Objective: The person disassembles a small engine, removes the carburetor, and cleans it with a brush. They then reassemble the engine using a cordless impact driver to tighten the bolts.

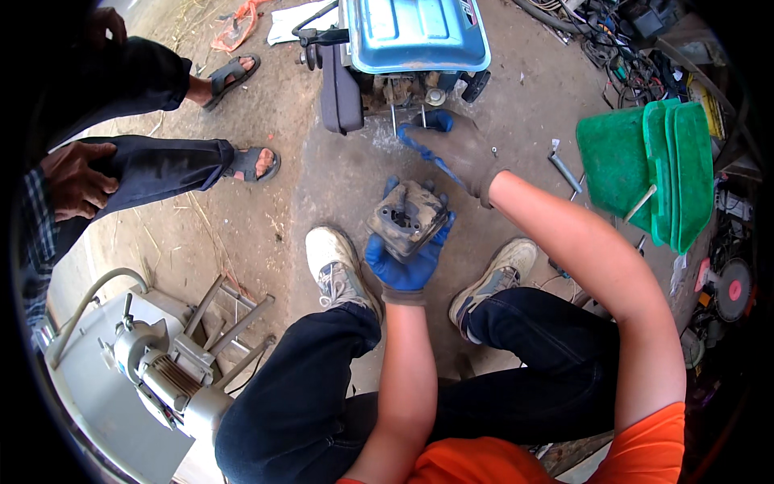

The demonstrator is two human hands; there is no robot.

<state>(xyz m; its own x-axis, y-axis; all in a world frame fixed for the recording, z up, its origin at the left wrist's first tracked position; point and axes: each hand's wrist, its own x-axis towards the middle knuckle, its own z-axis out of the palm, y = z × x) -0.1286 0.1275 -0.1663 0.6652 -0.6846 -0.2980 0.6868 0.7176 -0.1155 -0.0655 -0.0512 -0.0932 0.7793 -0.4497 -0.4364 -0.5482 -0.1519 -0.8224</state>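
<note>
My left hand (pixel 407 262), in a blue-palmed glove, holds a dusty, squarish engine part (pixel 409 218) from below. A dark opening and small holes show in the part's upper face. Ahead of it, my right hand (pixel 447 149), in a grey glove with blue palm, reaches to two thin metal studs (pixel 395 119) that stick out of a small engine. Thumb and forefinger are apart beside the studs; the other fingers are partly hidden, and I cannot tell whether any touches a stud. Above the studs sits the engine's light-blue tank (pixel 415 36), with a dark grey box-shaped cover (pixel 340 90) at its left.
A green plastic container (pixel 617 173) stands at the right, with a metal-and-grey tool (pixel 564 173) beside it. Cables and parts (pixel 621 73) pile up along the right edge. Another person's sandalled feet (pixel 254 164) are at the left, above a grey motor-driven machine (pixel 173 379).
</note>
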